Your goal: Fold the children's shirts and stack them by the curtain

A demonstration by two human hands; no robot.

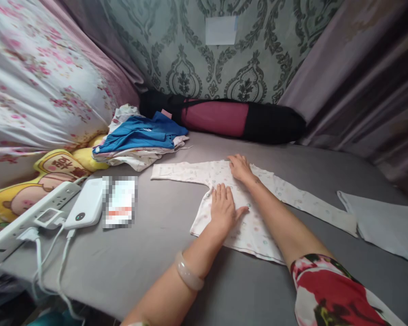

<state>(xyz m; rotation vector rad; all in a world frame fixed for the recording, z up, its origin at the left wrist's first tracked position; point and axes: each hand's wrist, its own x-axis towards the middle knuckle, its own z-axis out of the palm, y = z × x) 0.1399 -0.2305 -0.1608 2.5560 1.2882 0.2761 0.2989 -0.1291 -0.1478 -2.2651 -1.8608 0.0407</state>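
A small white long-sleeved shirt with a pale pastel print lies spread on the grey bed surface, its sleeves stretched out left and right. My left hand rests flat on the shirt's left side, below the armpit, fingers together and thumb out to the right. Higher up, near the collar, my right hand lies on the fabric with its fingers extended. Neither hand grips anything; both press on the cloth. My right forearm covers part of the shirt's right side.
Beyond the left sleeve sits a pile of clothes with a blue garment on top. A black and maroon long bag lies along the wall. At left are a power strip, a white power bank and cables. White folded cloth lies at right.
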